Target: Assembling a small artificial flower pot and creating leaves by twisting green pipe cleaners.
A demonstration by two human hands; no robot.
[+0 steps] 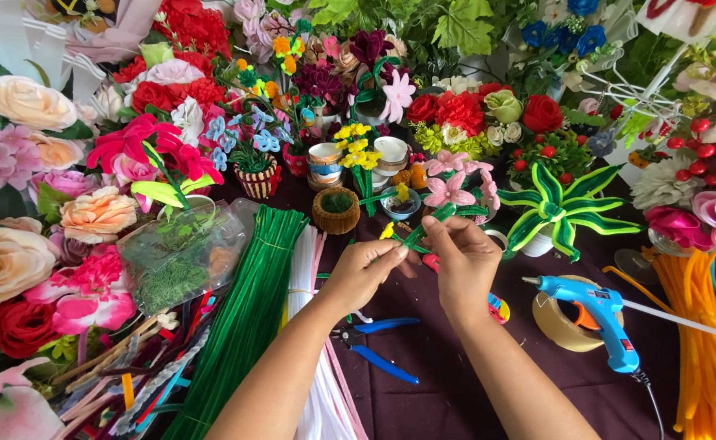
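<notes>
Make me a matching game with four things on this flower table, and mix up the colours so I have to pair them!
Things:
1. glue gun
2. pliers handles
3. big bundle of fuzzy stems
4. bundle of fuzzy stems at the right edge

Colours:
A. orange
B. dark green
C. light blue with an orange trigger
D. dark blue

Pairs: 1-C, 2-D, 3-B, 4-A
</notes>
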